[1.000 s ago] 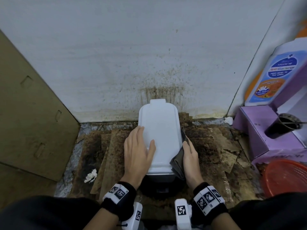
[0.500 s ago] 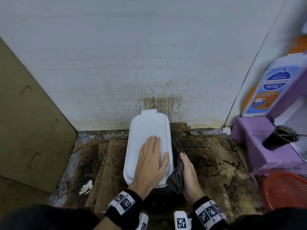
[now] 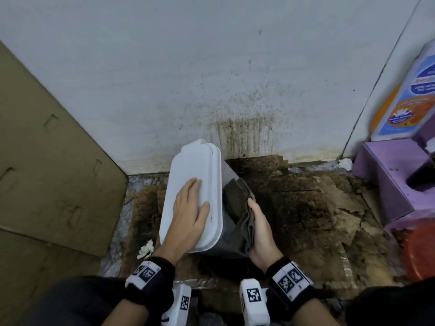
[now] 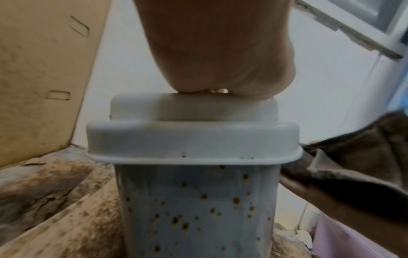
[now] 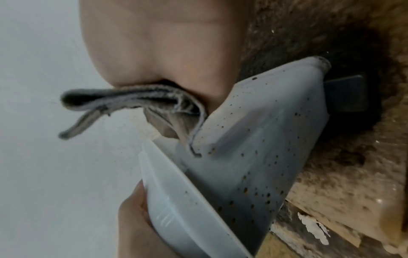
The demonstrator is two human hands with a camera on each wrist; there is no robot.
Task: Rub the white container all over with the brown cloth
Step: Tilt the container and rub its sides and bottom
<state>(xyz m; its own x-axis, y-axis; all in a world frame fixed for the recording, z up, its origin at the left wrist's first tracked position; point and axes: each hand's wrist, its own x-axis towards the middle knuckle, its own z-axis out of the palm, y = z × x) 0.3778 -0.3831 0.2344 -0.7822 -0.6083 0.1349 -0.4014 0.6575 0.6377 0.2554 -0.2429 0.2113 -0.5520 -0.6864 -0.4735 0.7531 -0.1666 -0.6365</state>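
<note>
The white container [image 3: 195, 165] stands on the stained floor, tipped to the left, its lid facing up. My left hand [image 3: 190, 208] lies flat on the lid with straight fingers and presses on it. My right hand [image 3: 260, 222] holds the folded brown cloth [image 3: 237, 201] against the container's grey right side. In the left wrist view the container [image 4: 194, 209] shows brown specks on its near wall, with the cloth [image 4: 353, 160] at the right. The right wrist view has the cloth [image 5: 123, 99] bunched under my palm, against the speckled container [image 5: 253, 139].
A cardboard sheet [image 3: 47, 161] leans at the left and a stained wall [image 3: 235, 78] rises close behind. At the right are a purple box [image 3: 388, 180], a large bottle [image 3: 409, 95] and a red basket [image 3: 421, 250]. A white paper scrap [image 3: 146, 249] lies at the front left.
My left hand has moved from the container's left edge onto the lid top. The container has tipped left, baring its right side, and the cloth has slid farther along that side.
</note>
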